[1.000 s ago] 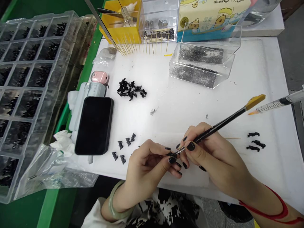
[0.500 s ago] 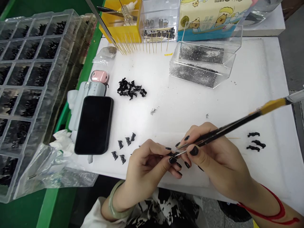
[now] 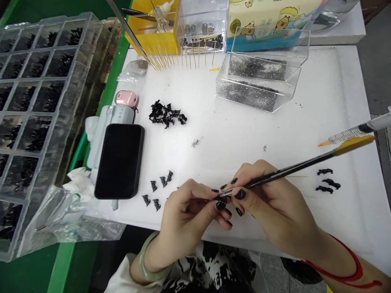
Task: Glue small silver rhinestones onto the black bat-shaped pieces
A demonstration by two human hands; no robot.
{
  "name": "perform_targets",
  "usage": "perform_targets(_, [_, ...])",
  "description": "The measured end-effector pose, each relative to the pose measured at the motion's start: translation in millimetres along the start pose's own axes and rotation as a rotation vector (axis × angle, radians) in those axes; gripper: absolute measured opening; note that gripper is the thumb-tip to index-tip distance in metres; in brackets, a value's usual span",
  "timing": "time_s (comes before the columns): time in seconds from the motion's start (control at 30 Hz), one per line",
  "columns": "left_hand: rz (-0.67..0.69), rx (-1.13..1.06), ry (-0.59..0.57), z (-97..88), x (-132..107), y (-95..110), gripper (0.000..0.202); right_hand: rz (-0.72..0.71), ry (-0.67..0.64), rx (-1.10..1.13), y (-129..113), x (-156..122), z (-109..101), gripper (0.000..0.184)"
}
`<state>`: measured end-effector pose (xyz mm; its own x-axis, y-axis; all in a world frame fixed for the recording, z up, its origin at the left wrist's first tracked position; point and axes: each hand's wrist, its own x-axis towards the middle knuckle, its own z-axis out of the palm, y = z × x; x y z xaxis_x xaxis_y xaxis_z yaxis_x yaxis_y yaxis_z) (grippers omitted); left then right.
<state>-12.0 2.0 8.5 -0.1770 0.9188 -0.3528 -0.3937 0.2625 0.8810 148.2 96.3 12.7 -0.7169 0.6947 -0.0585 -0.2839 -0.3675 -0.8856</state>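
My left hand (image 3: 189, 215) pinches a tiny black part (image 3: 220, 198) between thumb and forefinger at the near edge of the white mat (image 3: 244, 122). My right hand (image 3: 271, 203) is closed around long black tweezers (image 3: 293, 169) with a yellow end, and their tip touches the tiny part. Several small black bat-shaped pieces (image 3: 157, 189) lie just left of my left hand. Three more black pieces (image 3: 326, 179) lie to the right of my right hand. A heap of black parts (image 3: 166, 114) sits further back on the mat.
A black phone (image 3: 119, 160) rests on a grey device, with a pink gadget (image 3: 126, 98) behind. A clear compartment tray (image 3: 39, 122) of black parts stands on the left. A clear box of dark beads (image 3: 256, 83), toothpicks (image 3: 183, 57) and a syringe (image 3: 354, 132) lie beyond.
The tweezers' yellow end swung up and right, then dropped slightly lower. Both hands stayed together over the tiny part; the view shifted a little.
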Motion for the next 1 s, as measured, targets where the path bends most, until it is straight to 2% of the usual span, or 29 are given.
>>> perform_targets(0.37, [-0.004, -0.001, -0.021, -0.4, 0.7, -2.1, 0.013, -0.043, -0.034, -0.049, 1.2, -1.1, -0.5, 0.010])
perform_targets(0.53, [-0.001, 0.003, 0.016, -1.2, 0.7, -1.8, 0.010, -0.234, 0.144, -0.212, -7.1, -4.3, -6.4, 0.006])
perform_targets(0.63, [0.043, 0.073, 0.040, -3.7, -0.5, -3.1, 0.010, -0.355, 0.176, -0.410, -15.0, -5.2, -12.5, 0.018])
perform_targets(0.7, [0.075, 0.131, 0.072, -5.6, -2.0, -4.9, 0.012, -0.479, 0.141, -0.590, -17.2, -4.4, -14.5, 0.019])
perform_targets(0.77, [0.091, 0.157, 0.148, -7.3, -3.7, -7.2, 0.016, -0.594, 0.068, -0.776, -14.9, -2.3, -15.2, 0.031])
perform_targets(0.83, [0.107, 0.152, 0.228, -9.0, -5.3, -9.5, 0.025, -0.661, -0.012, -0.885, -8.6, 0.5, -15.3, 0.034])
perform_targets(1.0, [0.130, 0.119, 0.226, -10.4, -7.7, -13.4, 0.047, -0.743, -0.097, -1.079, 9.6, 5.5, -14.5, 0.023])
